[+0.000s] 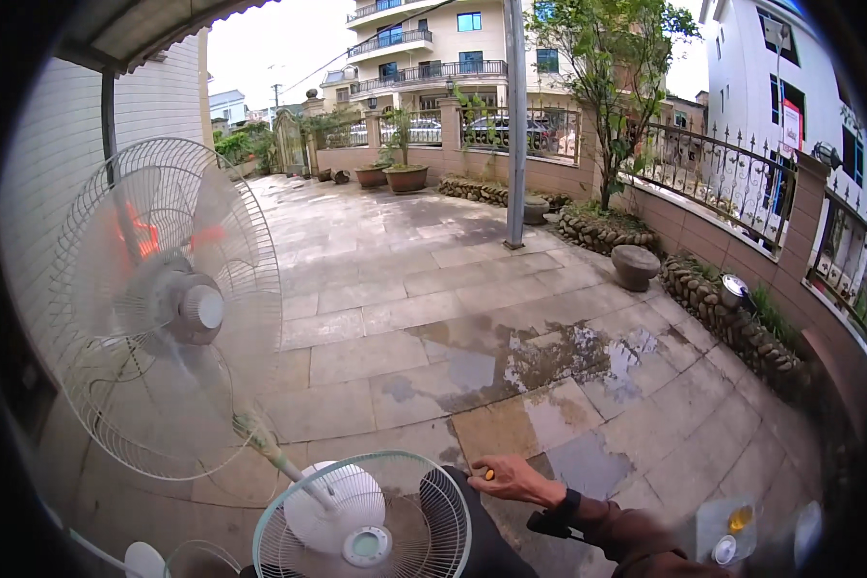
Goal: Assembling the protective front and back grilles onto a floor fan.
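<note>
My right hand (516,481) is closed round a small tool with an orange end (489,474), held just above my dark-clad right knee. Its far part is hidden, so I cannot tell its exact kind. A round fan grille (367,546) with a pale hub and a greenish rim lies across my lap, to the left of that hand. Beyond it stands a white pedestal fan (202,306), its translucent blades inside a wire cage. The fan's pole (268,449) leans down to a round white base (329,482), seen partly through the grille. My left hand does not show.
A cup of amber liquid (739,519) and a small white round item (723,549) are on a pale surface at lower right. Wet patches mark the paving (588,356). A metal post (516,125), a stone pot (635,266) and a stone-edged bed (751,332) stand farther off.
</note>
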A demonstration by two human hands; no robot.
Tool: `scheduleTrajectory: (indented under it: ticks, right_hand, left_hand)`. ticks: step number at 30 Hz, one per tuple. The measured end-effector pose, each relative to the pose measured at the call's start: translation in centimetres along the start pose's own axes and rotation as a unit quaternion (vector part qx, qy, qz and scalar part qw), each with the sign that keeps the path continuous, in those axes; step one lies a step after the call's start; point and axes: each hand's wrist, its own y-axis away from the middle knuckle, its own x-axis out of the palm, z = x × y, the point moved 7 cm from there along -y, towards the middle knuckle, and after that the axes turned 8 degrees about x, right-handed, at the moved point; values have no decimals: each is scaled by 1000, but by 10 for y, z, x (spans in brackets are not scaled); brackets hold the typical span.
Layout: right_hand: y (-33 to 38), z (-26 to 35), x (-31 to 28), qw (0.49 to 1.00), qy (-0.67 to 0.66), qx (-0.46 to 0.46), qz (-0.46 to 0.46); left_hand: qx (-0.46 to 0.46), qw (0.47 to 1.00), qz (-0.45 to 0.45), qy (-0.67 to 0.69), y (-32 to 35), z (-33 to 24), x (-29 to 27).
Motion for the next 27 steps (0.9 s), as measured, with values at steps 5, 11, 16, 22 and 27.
scheduleTrajectory:
  ticks: [5,11,16,22,27]
  right_hand:
    - [-4,-14,26,999,36,-15,24]
    - [-4,-32,51,997,76,5,14]
    - [-10,-54,72,996,71,35,49]
    - [-12,-54,86,993,73,41,82]
    - [-12,-55,92,990,80,44,106]
  left_hand:
    - [5,998,-3,-56,16,-28,27]
    - [47,998,0,-31,11,-24,17]
    - [21,998,15,-56,11,-31,31]
    - [80,996,8,-49,-5,-26,12]
    - [38,997,11,-65,-7,-26,20]
